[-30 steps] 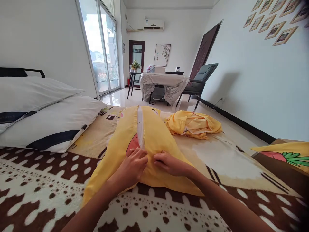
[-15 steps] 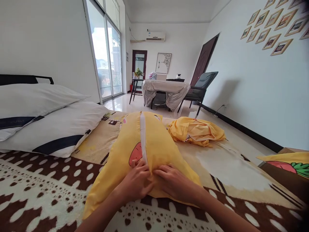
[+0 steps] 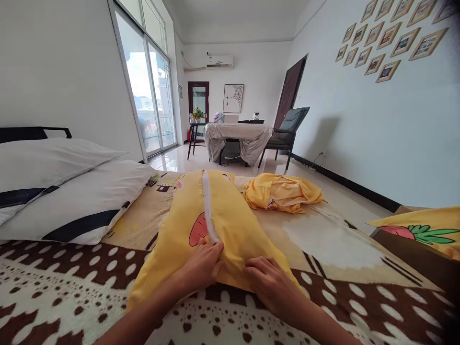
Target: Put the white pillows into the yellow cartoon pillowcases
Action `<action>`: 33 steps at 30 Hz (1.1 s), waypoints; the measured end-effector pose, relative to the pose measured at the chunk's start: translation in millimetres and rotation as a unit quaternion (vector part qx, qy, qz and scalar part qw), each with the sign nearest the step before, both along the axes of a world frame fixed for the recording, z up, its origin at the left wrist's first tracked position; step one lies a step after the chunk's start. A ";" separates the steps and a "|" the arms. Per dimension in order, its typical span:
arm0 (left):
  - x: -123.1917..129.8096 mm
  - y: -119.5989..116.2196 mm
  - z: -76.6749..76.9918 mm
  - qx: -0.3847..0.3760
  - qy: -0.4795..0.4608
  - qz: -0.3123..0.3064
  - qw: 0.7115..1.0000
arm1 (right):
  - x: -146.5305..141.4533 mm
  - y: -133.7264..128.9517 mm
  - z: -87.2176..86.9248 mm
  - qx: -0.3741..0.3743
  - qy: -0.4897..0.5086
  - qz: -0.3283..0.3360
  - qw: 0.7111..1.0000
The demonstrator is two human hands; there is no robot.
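Observation:
A plump yellow pillow [image 3: 235,235] with a printed carrot lies lengthwise before me on the bed. A white zipper strip [image 3: 208,206] runs down its middle from the far end. At the near end of this strip, my left hand [image 3: 204,262] is closed, pinching the pillow's cloth. To the right, my right hand [image 3: 268,278] has its curled fingers gripping the pillow's near edge. Both thumbs are partly hidden.
A crumpled yellow cloth [image 3: 283,191] lies beyond on the right. White pillows [image 3: 97,191] are stacked at left. A cardboard box [image 3: 402,249] with carrot-printed yellow fabric stands at right. Farther off are a covered table [image 3: 237,129] and a dark chair [image 3: 289,132].
My right hand has slid to the right, away from my left hand, which stays by the zipper. The pillow's near end looks flatter between them. The view has shifted slightly.

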State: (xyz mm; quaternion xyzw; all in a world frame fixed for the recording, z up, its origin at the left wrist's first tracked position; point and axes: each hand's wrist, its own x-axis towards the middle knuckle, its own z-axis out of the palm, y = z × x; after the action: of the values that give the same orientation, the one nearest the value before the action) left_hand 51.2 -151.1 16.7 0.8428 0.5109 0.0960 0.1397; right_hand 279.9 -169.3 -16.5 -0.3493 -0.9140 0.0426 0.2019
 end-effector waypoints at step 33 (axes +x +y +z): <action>21.5 9.5 -10.5 -0.020 0.131 -0.054 0.990 | -33.7 21.4 -22.4 -0.078 -0.051 -0.001 0.996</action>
State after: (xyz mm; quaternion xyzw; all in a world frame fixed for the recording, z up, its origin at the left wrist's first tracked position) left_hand 72.6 -141.7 6.2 0.8713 0.4807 -0.0336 0.0934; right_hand 246.3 -147.9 -38.9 -0.3668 -0.9166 0.0960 0.1269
